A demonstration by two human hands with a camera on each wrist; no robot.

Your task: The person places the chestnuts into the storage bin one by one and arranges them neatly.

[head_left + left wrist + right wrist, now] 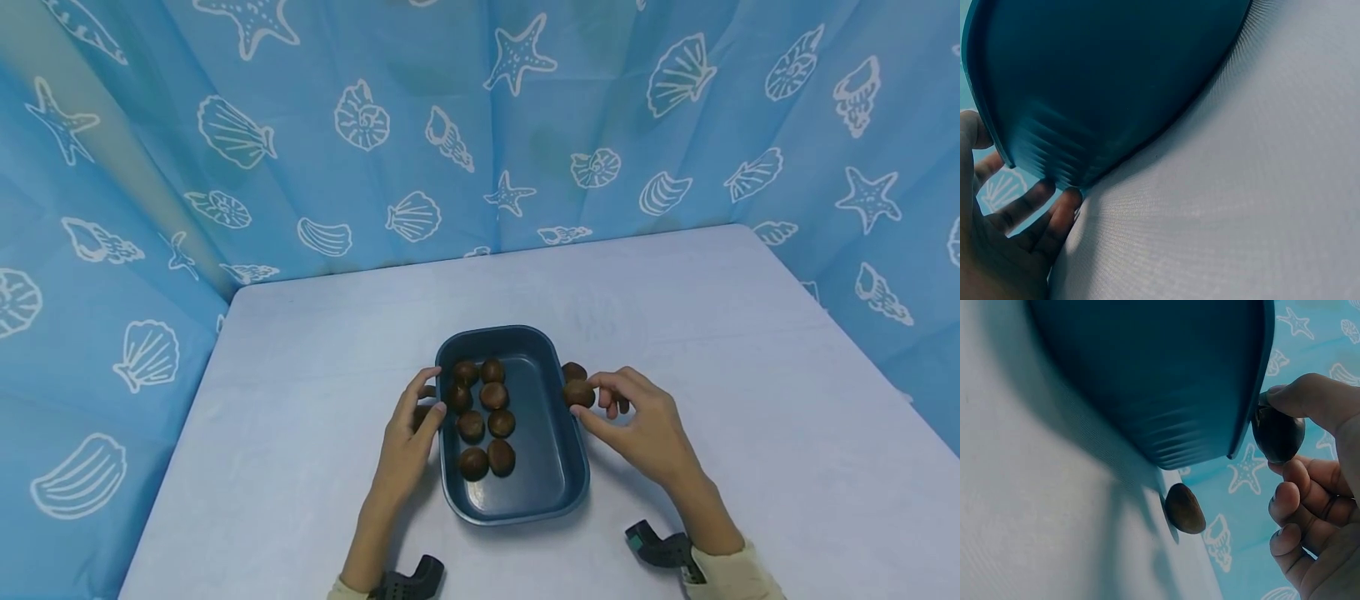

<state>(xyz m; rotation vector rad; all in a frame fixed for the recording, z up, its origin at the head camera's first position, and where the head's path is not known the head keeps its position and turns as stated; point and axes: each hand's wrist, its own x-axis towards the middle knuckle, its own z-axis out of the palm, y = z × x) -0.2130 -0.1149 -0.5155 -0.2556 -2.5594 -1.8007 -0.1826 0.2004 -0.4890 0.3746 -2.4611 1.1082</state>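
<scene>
A dark blue rectangular tray [534,492] lies on the table. Inside it, several brown chestnuts [493,396] stand in two columns along the left half; its right half shows bare bottom. My left hand [405,442] holds the tray's left side, thumb and index finger at the rim, other fingers against the outer wall in the left wrist view. Between thumb and index finger, my right hand [645,425] pinches a chestnut [1279,433] by the right rim. Another chestnut [1185,509] sits on the table just outside the tray, partly hidden in the head view.
A white cloth [315,375] covers the table. Blue curtains [450,125] with white shells and starfish hang behind it and along both sides. Dark wrist devices [660,546] sit at both wrists near the sleeves.
</scene>
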